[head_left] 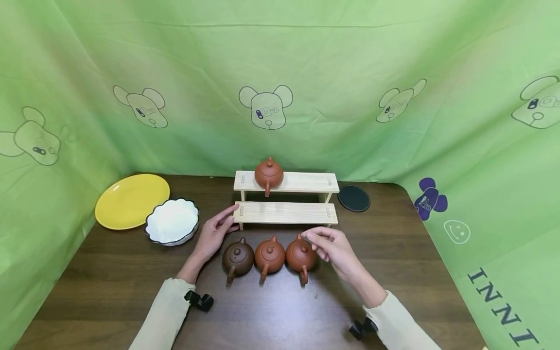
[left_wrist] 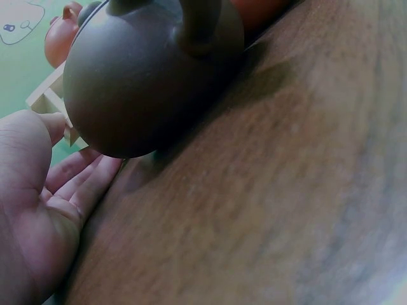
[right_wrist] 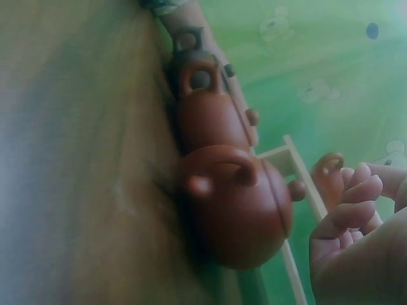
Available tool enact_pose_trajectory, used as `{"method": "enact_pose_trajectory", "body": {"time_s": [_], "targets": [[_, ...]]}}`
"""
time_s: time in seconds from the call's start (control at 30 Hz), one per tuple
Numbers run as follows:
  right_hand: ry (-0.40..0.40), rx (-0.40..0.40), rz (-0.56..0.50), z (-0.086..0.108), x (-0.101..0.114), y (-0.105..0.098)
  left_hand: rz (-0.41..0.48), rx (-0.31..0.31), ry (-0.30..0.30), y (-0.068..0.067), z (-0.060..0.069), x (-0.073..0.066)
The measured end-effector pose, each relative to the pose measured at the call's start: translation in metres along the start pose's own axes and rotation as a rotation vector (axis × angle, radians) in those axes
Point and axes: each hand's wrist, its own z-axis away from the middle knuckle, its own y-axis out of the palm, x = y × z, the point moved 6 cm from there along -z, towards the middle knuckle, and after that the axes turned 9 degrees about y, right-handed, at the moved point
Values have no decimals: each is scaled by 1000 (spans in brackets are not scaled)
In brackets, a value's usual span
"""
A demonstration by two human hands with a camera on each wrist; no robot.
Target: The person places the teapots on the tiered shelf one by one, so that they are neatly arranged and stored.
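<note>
Three teapots stand in a row on the table: a dark brown teapot (head_left: 237, 258) at left, a reddish teapot (head_left: 269, 256) in the middle and another reddish teapot (head_left: 301, 255) at right. A fourth teapot (head_left: 269, 175) stands on the left part of the upper wooden shelf (head_left: 306, 182). My left hand (head_left: 213, 236) touches the left end of the lower shelf (head_left: 280, 213) with extended fingers. Beside the right teapot's spout is my right hand (head_left: 333, 249), its fingers bent and holding nothing. The left wrist view shows the dark teapot (left_wrist: 146, 82) near my left palm (left_wrist: 32, 222).
At the back left lie a yellow plate (head_left: 131, 201) and a white scalloped bowl (head_left: 172, 221). A dark round coaster (head_left: 354, 199) is right of the shelves. A green printed cloth (head_left: 197, 131) hangs behind and at both sides of the wooden table (head_left: 271, 321).
</note>
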Motion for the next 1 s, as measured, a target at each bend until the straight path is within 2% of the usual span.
{"method": "enact_pose_trajectory", "body": {"time_s": [0.2, 0.57, 0.87, 1.0], "targets": [[24, 2, 14, 6, -15, -4, 0, -11, -1, -1, 0, 1], [99, 12, 38, 29, -45, -16, 6, 0, 8, 1, 0, 1], [161, 24, 73, 39, -62, -14, 3, -2, 7, 1, 0, 3], [164, 56, 81, 39, -66, -11, 10, -5, 10, 1, 0, 2]]}}
